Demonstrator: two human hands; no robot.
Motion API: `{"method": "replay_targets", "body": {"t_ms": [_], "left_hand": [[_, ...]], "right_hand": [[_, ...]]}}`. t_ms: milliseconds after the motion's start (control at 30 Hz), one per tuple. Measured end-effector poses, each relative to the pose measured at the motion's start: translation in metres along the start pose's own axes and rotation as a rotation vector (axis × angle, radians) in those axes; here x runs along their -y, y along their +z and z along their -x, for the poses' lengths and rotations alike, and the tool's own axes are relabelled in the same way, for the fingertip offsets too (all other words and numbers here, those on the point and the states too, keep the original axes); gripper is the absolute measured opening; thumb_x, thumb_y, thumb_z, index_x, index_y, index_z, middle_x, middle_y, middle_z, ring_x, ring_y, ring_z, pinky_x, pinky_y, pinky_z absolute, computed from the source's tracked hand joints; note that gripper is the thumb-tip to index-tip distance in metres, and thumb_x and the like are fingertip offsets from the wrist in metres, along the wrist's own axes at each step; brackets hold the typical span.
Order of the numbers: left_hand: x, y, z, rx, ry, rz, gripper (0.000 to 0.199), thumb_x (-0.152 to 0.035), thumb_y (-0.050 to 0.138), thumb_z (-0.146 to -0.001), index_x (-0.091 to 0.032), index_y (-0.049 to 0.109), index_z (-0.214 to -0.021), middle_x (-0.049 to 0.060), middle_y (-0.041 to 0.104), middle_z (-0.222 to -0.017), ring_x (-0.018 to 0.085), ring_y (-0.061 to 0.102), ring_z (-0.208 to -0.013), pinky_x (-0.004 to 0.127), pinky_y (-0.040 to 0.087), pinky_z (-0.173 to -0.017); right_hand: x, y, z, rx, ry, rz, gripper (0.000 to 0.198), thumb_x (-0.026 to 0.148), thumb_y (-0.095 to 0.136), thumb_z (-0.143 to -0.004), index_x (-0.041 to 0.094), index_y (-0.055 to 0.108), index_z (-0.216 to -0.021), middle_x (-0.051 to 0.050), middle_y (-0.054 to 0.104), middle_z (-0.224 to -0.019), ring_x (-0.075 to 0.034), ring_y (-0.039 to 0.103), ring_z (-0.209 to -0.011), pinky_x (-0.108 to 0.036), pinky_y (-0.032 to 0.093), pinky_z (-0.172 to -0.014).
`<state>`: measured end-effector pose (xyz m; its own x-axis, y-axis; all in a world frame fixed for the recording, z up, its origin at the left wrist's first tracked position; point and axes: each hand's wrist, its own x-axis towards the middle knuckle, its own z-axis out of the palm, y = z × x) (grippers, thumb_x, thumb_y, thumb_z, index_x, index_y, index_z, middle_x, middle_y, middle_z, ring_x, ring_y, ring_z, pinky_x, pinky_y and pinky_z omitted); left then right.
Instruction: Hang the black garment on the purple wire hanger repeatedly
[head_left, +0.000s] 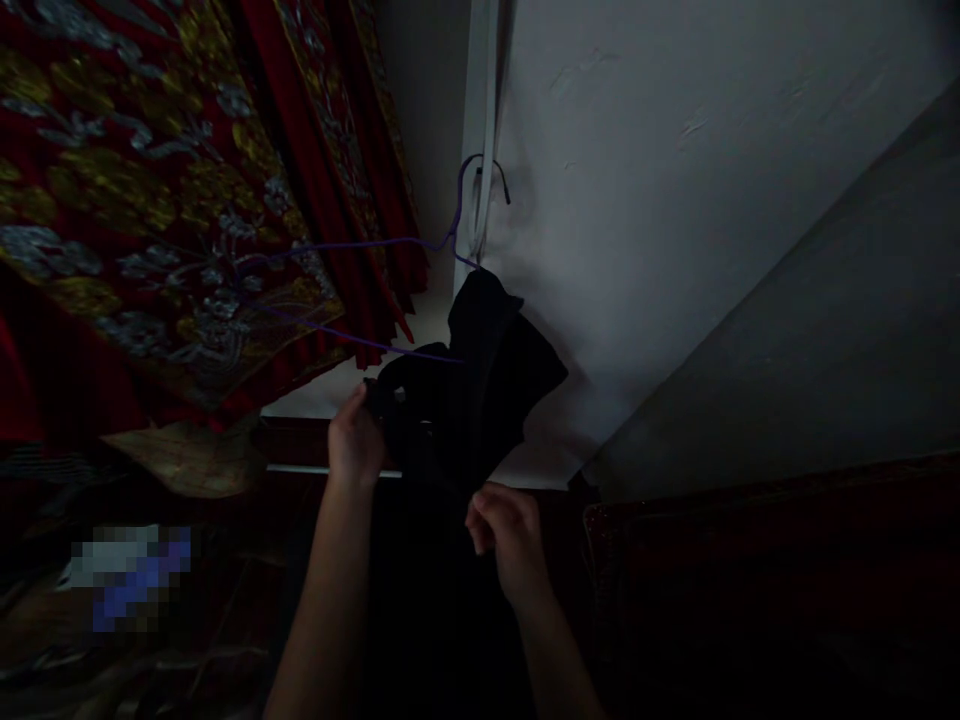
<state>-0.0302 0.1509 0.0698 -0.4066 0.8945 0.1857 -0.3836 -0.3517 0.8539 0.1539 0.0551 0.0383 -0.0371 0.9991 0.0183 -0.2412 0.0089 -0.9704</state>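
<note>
A dark garment (487, 390) hangs half on a purple wire hanger (382, 242), covering the hanger's right side while the left side sticks out bare. The hanger's hook goes through a looped white strap (487, 120) by the wall. My left hand (356, 440) is closed on the garment's left edge, near a small pale spot. Lower down and to the right, my right hand (510, 530) pinches the garment's lower edge between thumb and fingers. In this dim light the garment's exact kind cannot be made out.
Red cloth (172, 200) with gold and silver floral decoration hangs at the left, close to the hanger. A white wall (637, 200) stands behind. A dark red patterned rug (750, 580) lies at the lower right, and a pale bundle (195, 460) sits at the lower left.
</note>
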Motion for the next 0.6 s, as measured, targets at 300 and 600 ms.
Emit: {"method": "replay_targets", "body": {"t_ms": [300, 600], "left_hand": [[-0.042, 0.039, 0.062, 0.623, 0.056, -0.259, 0.019, -0.035, 0.067, -0.090, -0.018, 0.071, -0.083, 0.006, 0.064, -0.096, 0.020, 0.062, -0.092, 0.029, 0.049, -0.084], [-0.018, 0.050, 0.061, 0.812, 0.170, -0.587, 0.021, -0.026, 0.055, -0.097, -0.021, 0.073, -0.107, 0.010, 0.071, -0.110, 0.023, 0.065, -0.107, 0.037, 0.049, -0.098]], "right_hand": [[0.014, 0.001, -0.021, 0.030, -0.307, 0.216, 0.053, 0.033, 0.073, -0.084, 0.027, 0.054, -0.133, -0.007, 0.061, -0.135, -0.023, 0.057, -0.126, -0.038, 0.042, -0.110], [0.000, -0.019, -0.014, -0.242, -0.028, 0.113, 0.042, 0.054, 0.070, -0.083, 0.022, 0.070, -0.110, -0.010, 0.075, -0.111, -0.028, 0.069, -0.106, -0.041, 0.054, -0.095]]}}
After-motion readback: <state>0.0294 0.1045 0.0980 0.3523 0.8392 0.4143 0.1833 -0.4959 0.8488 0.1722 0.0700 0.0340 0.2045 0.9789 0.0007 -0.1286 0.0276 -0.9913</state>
